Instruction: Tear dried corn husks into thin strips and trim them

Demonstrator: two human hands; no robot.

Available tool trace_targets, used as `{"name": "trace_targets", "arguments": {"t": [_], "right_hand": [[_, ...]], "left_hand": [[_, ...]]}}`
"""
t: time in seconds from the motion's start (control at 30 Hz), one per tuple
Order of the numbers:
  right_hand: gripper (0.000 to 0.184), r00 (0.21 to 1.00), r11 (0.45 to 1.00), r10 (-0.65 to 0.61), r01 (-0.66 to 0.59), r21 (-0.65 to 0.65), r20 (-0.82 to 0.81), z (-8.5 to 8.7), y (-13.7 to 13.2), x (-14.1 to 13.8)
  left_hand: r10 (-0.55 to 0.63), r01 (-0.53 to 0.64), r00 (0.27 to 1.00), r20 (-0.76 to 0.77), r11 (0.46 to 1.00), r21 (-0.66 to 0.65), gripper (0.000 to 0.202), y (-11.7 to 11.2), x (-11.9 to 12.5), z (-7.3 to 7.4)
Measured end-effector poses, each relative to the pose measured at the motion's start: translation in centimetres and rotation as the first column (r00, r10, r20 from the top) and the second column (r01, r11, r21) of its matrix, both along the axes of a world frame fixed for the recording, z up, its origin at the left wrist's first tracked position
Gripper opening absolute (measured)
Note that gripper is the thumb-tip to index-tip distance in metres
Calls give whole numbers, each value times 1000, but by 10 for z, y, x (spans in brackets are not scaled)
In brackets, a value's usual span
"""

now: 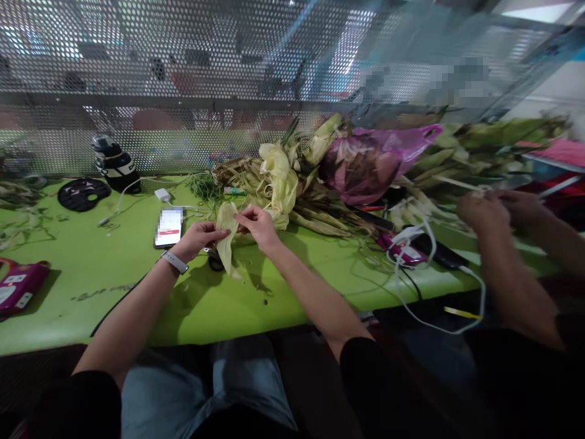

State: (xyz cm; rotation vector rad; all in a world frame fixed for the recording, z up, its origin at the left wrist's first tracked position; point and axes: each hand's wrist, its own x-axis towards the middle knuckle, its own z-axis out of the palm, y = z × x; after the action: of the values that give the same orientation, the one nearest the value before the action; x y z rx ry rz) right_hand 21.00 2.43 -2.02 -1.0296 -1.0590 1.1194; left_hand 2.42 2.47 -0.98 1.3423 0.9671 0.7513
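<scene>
Between my two hands, over the green table [274, 311], is a pale yellow-green corn husk [225, 235]. My left hand [201, 238], with a grey band at the wrist, pinches its lower middle from the left. From the right, my right hand [260, 227] grips the same husk near its upper edge. The husk hangs lengthwise, its narrow end pointing down. A dark object [214, 261], perhaps scissors, lies partly hidden behind the left hand and husk. Behind my hands rises a heap of dried corn husks [278, 177].
Left of my hands lie a lit phone [169, 227], a white charger [163, 195], a black bottle [116, 164] and a purple device [22, 285]. A pink plastic bag [361, 164] sits among the husks. Cables [434, 329] loop off the table's edge. A co-worker's hands [487, 210] work at right.
</scene>
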Motion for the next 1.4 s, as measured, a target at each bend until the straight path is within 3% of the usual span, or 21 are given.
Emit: {"name": "trace_targets", "arguments": {"t": [0.07,0.13,0.23,0.3,0.4,0.5,0.77,0.93,1.07,1.4], "right_hand": [[45,997,998,-60,60,-13,-40,3,2,5],[44,998,997,-43,40,-72,-35,6,2,9],[44,980,969,178,-159,-189,90,6,-3,6],[43,955,957,260,-235,-172,145,4,-5,2],[43,963,969,235,-223,-105,128,0,-6,-2],[42,966,970,226,-211,-123,122,-1,-3,1],[42,961,967,225,-200,-157,159,-1,-1,7],[42,919,924,357,-323,-204,165,0,-5,3],[34,915,926,349,-304,-223,200,3,-6,2],[25,903,916,374,-323,-236,212,1,-6,3]], "left_hand": [[22,-22,1000,6,1000,-15,39,1,-1,0],[40,-40,999,14,999,-15,39,2,-2,-1],[29,-29,999,29,999,17,42,2,-2,-3],[18,-19,1000,22,999,48,43,3,-2,-3],[81,-80,997,-7,992,97,42,4,0,-2],[116,-113,993,-21,988,110,42,4,0,0],[50,-42,997,-59,991,125,40,4,-3,0],[52,-41,996,-70,988,149,39,4,-1,-1],[69,-54,994,-84,984,169,36,5,-2,-1],[-37,44,995,-98,996,76,32,5,-5,0]]}}
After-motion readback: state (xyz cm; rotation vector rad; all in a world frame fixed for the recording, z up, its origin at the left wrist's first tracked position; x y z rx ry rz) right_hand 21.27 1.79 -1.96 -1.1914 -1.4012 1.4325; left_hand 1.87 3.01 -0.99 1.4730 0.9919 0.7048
